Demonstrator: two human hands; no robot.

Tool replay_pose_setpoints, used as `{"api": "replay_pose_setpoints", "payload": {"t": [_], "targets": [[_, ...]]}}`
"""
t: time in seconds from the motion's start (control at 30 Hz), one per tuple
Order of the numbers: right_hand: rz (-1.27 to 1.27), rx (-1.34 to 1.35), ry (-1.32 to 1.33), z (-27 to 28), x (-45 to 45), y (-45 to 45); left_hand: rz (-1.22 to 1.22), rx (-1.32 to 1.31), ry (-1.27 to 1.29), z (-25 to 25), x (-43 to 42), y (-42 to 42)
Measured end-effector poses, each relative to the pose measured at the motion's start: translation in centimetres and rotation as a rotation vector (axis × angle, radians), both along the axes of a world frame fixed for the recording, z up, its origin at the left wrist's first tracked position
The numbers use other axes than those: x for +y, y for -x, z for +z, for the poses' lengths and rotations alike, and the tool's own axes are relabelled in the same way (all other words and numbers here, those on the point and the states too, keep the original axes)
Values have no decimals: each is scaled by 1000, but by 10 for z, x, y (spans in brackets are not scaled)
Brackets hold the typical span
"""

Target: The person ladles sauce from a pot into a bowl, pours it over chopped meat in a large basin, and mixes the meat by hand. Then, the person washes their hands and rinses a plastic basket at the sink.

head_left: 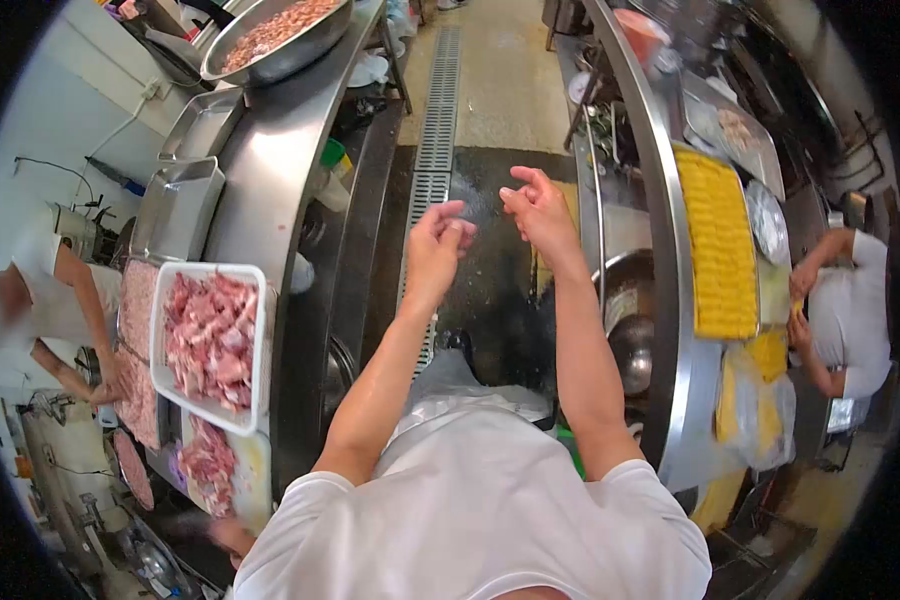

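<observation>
Both hands are raised in front of the body, over the aisle floor between two steel counters. My left hand (437, 252) has its fingers loosely curled, with nothing seen between them. To its right, and apart from it, my right hand (542, 218) is half bent, its index finger and thumb spread and nothing in it. Neither one touches a counter. Nearest on the left is a white tub (262, 345) of raw meat pieces (208, 338); on the right counter lies a tray of yellow rolled pieces (715, 245).
A steel bowl (315, 48) of pinkish food and metal trays (178, 212) stand on the left counter (270, 150). One co-worker (45, 290) handles minced meat at left; another (850, 310) works at right. A drain grate (435, 130) runs along the floor.
</observation>
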State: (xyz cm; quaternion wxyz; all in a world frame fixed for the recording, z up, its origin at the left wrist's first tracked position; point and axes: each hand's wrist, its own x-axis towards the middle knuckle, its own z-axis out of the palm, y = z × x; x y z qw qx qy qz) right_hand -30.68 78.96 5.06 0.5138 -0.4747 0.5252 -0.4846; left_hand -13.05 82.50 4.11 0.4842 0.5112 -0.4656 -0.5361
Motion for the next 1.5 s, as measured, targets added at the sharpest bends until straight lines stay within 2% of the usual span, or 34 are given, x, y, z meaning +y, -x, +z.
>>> {"api": "replay_pose_setpoints", "payload": {"t": [0.17,0.3,0.57,0.67,0.73,0.87,0.97,1.03,1.1,1.13,1.17,1.23,1.33,1.37,1.4,1.43,1.47,1.5], "targets": [[66,-33,-32,25,-116,-35,182,12,125,-3,-124,-52],[117,-15,-30,30,-215,-52,130,-49,14,12,-212,-79],[344,-30,61,39,-435,-101,319,-39,102,34,-422,-115],[519,-38,44,55,-521,-127,324,-19,88,53,-493,-136],[595,26,28,60,-575,-145,489,-61,95,61,-535,-176],[540,-158,-14,73,-666,-195,859,32,89,51,-619,-305],[712,-278,-133,83,-700,-272,988,6,-14,40,-676,-396],[927,-19,-107,65,-726,-340,1063,10,-18,18,-716,-461],[1020,438,453,20,-762,-409,1165,35,32,-28,-748,-528],[1131,546,557,15,-778,-430,1250,-125,-46,-32,-751,-530],[1198,676,569,-28,-804,-468,1336,-136,-27,-97,-770,-599],[1287,1108,317,-30,-826,-496,1310,-78,-140,-62,-768,-558],[1293,1285,260,-47,-834,-539,1253,99,-395,-54,-794,-554],[1266,1316,278,-58,-837,-554,1190,153,-472,-72,-809,-567],[1357,1102,182,-82,-855,-567,1146,63,-453,-106,-821,-589],[1431,885,86,-74,-869,-571,1104,-27,-432,-92,-832,-580],[1365,911,116,-66,-883,-573,1093,-4,-464,-76,-833,-572],[1303,938,145,-26,-893,-563,1081,19,-497,-4,-834,-526]]}}
